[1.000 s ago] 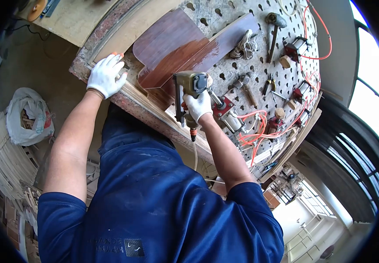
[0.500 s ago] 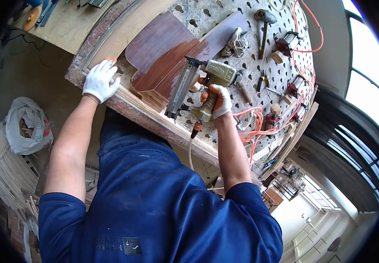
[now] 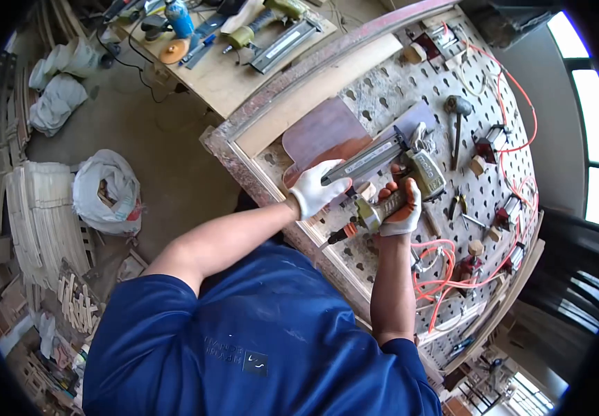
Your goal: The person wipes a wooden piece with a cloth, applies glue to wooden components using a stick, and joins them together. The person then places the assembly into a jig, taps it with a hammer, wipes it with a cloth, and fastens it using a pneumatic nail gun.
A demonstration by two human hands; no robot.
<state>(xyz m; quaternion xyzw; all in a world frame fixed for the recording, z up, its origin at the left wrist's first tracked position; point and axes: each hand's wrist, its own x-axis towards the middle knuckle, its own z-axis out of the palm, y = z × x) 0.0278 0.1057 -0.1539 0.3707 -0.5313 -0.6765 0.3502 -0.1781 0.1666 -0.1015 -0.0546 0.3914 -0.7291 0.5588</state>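
Head: brd (image 3: 323, 133) ptly behind nailer (image 3: 425, 173)

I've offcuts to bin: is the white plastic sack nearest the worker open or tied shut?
Open. The white plastic sack gapes at the top, showing brownish pieces inside. How full, I cannot tell.

The nail gun (image 3: 427, 173) is olive green, gloves (image 3: 402, 220) white and orange, shirt (image 3: 244, 326) navy.

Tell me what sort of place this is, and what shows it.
Most likely a woodworking shop: the right hand grips what looks like a nail gun, a mallet lies on a hole-studded table, and pale strips, apparently wood, are stacked off to the side.
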